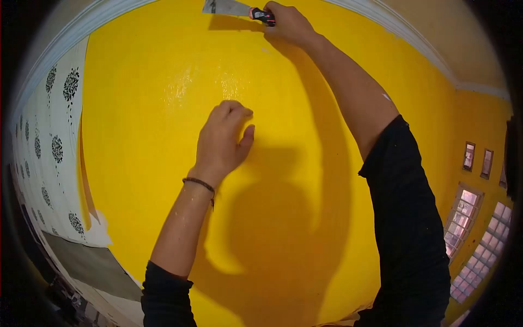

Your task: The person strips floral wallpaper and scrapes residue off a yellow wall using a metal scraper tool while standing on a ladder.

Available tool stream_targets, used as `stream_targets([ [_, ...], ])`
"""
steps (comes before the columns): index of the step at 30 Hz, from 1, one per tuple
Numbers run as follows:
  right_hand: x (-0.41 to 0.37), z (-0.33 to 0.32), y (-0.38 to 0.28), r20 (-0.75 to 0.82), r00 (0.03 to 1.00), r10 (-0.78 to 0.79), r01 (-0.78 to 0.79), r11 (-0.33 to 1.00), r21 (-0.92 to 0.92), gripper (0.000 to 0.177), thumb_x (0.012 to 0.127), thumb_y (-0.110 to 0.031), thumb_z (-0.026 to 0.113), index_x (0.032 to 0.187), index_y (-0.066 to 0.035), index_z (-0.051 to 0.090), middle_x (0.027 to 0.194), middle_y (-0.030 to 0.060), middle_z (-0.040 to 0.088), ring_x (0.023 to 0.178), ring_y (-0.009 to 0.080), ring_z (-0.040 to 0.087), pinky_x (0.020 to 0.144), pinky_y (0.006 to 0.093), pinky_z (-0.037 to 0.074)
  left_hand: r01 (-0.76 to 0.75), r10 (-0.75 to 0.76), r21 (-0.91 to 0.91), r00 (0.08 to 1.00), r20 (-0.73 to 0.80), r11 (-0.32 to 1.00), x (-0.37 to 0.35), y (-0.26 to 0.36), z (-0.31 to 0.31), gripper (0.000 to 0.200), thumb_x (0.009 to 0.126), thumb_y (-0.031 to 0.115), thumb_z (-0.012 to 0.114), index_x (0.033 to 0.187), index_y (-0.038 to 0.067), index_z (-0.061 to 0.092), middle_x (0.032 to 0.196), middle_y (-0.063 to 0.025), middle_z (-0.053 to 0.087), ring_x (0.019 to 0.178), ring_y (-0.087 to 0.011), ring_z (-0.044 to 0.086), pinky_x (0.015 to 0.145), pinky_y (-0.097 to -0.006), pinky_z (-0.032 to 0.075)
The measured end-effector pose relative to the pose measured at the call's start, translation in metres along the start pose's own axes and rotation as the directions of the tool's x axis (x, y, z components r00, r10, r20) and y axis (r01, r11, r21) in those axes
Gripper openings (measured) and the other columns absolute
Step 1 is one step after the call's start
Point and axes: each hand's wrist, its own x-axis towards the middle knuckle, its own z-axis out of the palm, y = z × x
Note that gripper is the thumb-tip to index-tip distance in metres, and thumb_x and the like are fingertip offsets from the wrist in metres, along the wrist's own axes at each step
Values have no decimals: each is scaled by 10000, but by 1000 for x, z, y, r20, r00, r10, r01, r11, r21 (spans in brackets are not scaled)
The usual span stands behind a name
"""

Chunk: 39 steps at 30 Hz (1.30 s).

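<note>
Far left: white patterned wallpaper [52, 141], black leaf motifs, lower edge curling off the surface.

Yellow wall [152, 136] fills the middle, glossy, with a light patch above the left hand.

Left hand [222, 143]: centre of the wall, knuckles and fingertips touching the paint. Fingers curled in narrow, thumb apart. Nothing visible in it, and the palm side is hidden. Dark bracelet [199, 183] on the wrist.

Scraper [226, 7]: top of frame, high on the wall just under the white ceiling moulding [81, 27]. The wide metal blade points left and lies nearly flat on the paint. It casts a shadow just below.

Right hand [289, 24]: arm stretched up, fist closed around the scraper's dark handle [262, 15], which has a red band. The hand covers most of the handle.

Handling, my read:
- light tool, one hand is enough
- blade looks thin – probably springy, stiff enough to push, will flex under load
- edge likely sharp at the corners – could gouge the paint if tilted steeply
- grip point is the handle, close to the blade for control; keep off the metal
- glossy wall gives little bite, so the blade may skate

Far right: side wall with gridded windows [468, 240], well apart from both hands.
</note>
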Motion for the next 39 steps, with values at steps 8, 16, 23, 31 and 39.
stream_targets([
  [8,-46,-32,21,78,989,122,-143,914,381,287,788,-251,695,909,-44,537,747,15,527,623,87,491,558,257,412,-110,146,295,984,-103,949,74,-28,13,383,810,173,681,1152,17,607,1186,-149,599,1107,-344,546,949,-421,457],
  [16,-170,-68,11,146,920,363,-384,768,512,237,805,-201,697,891,-41,545,743,4,498,666,91,446,609,260,398,-81,141,510,987,-80,857,135,-22,37,219,840,228,671,947,38,653,1037,-104,624,975,-298,573,835,-413,477],
  [23,-381,-86,0,273,720,637,-670,538,511,188,823,-63,684,864,-66,500,750,-27,485,687,62,427,632,234,397,-65,153,629,984,-88,775,149,-19,50,187,854,261,643,860,81,697,941,-63,661,898,-266,621,774,-417,504],
  [31,-654,-105,-88,388,62,920,-965,-43,258,164,820,-39,672,861,-59,514,699,3,536,541,75,469,500,250,420,-263,358,634,933,-24,727,154,-22,51,187,909,224,561,856,58,627,897,-87,649,863,-308,626,743,-446,528],
  [39,-791,-151,-164,185,-544,819,-825,-562,62,170,819,-24,640,865,-42,477,658,70,570,488,148,547,420,294,429,-292,412,696,911,-6,656,160,-41,57,194,953,233,509,917,51,569,948,-105,635,903,-318,618,765,-466,527],
])
